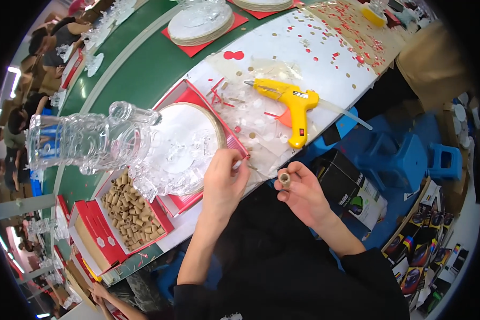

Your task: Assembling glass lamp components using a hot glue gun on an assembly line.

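Note:
My right hand (305,194) pinches a short brown cardboard tube (285,179), its open end facing up. To its left, my left hand (222,178) is closed, thumb against fingertips. Something small and pale shows between those fingers, too small to name. Beside the left hand, a red box (240,143) holds a stack of round white discs (192,125). A clear, bottle-like moulded piece (90,140) rises over the discs. Beyond my hands lies a yellow glue gun (296,102) with a pale glue stick (346,113) sticking out of its back.
Brown cardboard tubes (130,213) fill a box at the left. Red and gold paper dots (325,40) litter the far tabletop. More disc stacks (200,24) rest on the green surface. Blue stools (397,162) stand at right. Another person's hand (102,293) shows at lower left.

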Tool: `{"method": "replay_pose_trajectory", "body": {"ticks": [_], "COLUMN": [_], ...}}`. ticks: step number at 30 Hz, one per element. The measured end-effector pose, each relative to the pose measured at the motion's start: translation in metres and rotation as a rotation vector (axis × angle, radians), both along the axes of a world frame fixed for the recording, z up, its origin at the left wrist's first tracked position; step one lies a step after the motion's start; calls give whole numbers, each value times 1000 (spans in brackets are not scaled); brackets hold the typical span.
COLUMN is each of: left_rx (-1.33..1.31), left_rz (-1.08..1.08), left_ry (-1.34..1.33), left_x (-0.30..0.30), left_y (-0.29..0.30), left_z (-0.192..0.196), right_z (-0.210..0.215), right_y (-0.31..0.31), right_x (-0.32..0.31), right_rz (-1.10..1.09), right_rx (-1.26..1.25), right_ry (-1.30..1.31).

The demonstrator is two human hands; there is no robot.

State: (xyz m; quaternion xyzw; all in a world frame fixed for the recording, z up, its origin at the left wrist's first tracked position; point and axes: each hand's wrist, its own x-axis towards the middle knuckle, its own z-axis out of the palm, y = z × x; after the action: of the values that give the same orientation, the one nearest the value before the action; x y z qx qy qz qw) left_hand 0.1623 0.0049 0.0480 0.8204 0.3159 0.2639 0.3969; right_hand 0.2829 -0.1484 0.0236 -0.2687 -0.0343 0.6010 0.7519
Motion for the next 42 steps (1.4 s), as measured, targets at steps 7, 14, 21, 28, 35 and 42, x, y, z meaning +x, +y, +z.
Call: {"method": "replay_pose_trajectory", "body": {"ticks": [7, 14, 21, 28, 35, 42], "left_rx": [-142, -187, -170, -166, -189, -136], "left_rz": [-5, -9, 14, 21, 40, 74], "left_ry": [-187, -170, -194, -193, -205, -229], "left_x": [-10, -15, -15, -15, -15, -14], "left_y": [-1, 0, -2, -2, -4, -6], "left_z": [-1, -9, -11, -11, -11, -14], "right_z": [-2, 0, 3, 4, 6, 12], "right_y": [24, 51, 58, 62, 63, 66], "right_x": [8, 16, 11, 11, 13, 15], "right_rz": [-17, -56, -41, -22, 1, 21], "right_rx": [-51, -87, -108, -102, -97, -74], "right_ry": [-227, -698, -883, -922, -966, -1133]}}
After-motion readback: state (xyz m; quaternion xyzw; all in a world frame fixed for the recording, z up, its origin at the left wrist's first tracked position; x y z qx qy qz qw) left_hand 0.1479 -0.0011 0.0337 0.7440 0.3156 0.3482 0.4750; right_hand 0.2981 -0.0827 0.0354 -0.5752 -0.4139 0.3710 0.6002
